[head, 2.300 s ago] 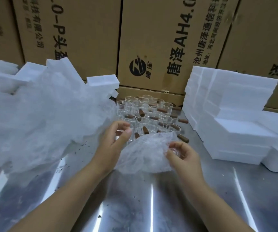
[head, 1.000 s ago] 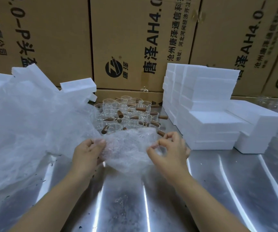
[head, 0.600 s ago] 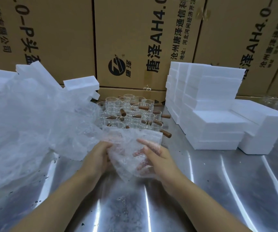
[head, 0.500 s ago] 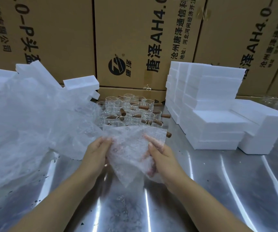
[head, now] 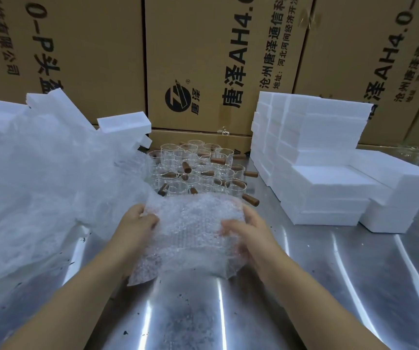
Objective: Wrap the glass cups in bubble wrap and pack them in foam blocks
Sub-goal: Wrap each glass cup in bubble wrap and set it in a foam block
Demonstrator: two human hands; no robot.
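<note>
A sheet of bubble wrap point(head: 190, 231) is spread between my hands just above the steel table. My left hand point(head: 135, 224) grips its left edge with curled fingers. My right hand point(head: 247, 232) holds its right edge, thumb on top and fingers underneath. No cup shows inside the sheet. Behind it stand several clear glass cups point(head: 195, 168) with brown wooden handles, clustered near the cardboard boxes. White foam blocks point(head: 329, 162) are stacked to the right of the cups.
A big heap of bubble wrap point(head: 39, 183) fills the left side, with more foam blocks point(head: 123, 125) on and behind it. Printed cardboard boxes point(head: 218, 59) wall off the back. The shiny steel table point(head: 329, 286) stretches in front and to the right.
The crumpled sheet has been pulled open and flattened between my hands, which moved apart to its left and right edges. The view tilted slightly down.
</note>
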